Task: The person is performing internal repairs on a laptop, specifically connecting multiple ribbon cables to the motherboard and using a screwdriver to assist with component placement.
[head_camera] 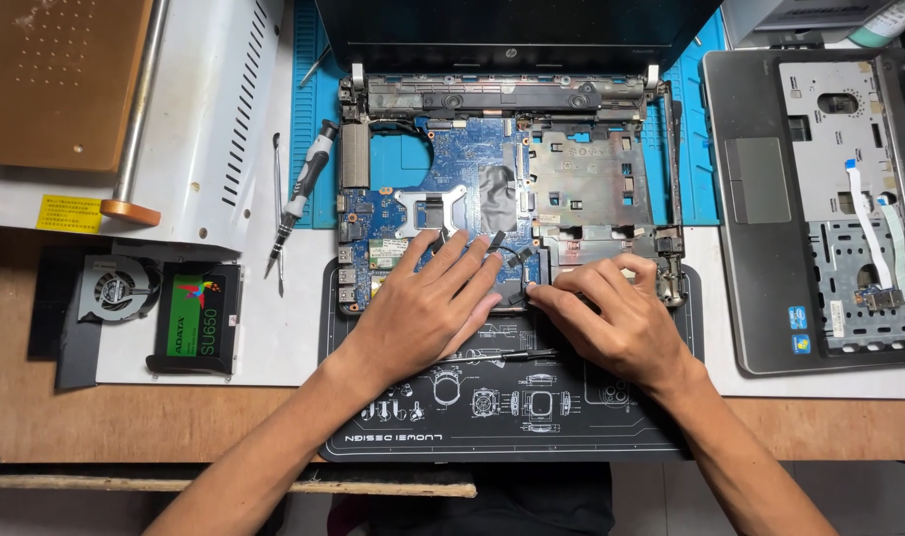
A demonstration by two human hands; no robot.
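Both hands rest on the opened laptop base with its bare blue circuit board [442, 189], which lies on a black printed work mat [512, 417] on the wooden counter [125, 417], its dark screen lid [512, 30] tilted up at the far edge. The left hand [427, 303] lies flat and spread, palm down, over the lower left part of the board; its grip is wide, the fingers [472, 260] stretched forward and apart, holding nothing, with the fingertips touching the board near a short black cable [507, 248]. The right hand [621, 318] sits just beside it, on the lower middle of the base; its grip is narrow, the index finger and thumb drawn together at a small black part [517, 295] by the board's lower edge, though whether they actually pinch it or only press on it cannot be told. The two hands nearly meet at that spot. To the left of the laptop a grey and black precision screwdriver [303, 189] lies on a blue cutting mat [318, 149], and farther left a round black cooling fan [115, 288] sits beside a flat black solid-state drive with a green label [196, 318]. To the right lies the removed grey palm-rest cover with touchpad [820, 208], well apart from both hands.
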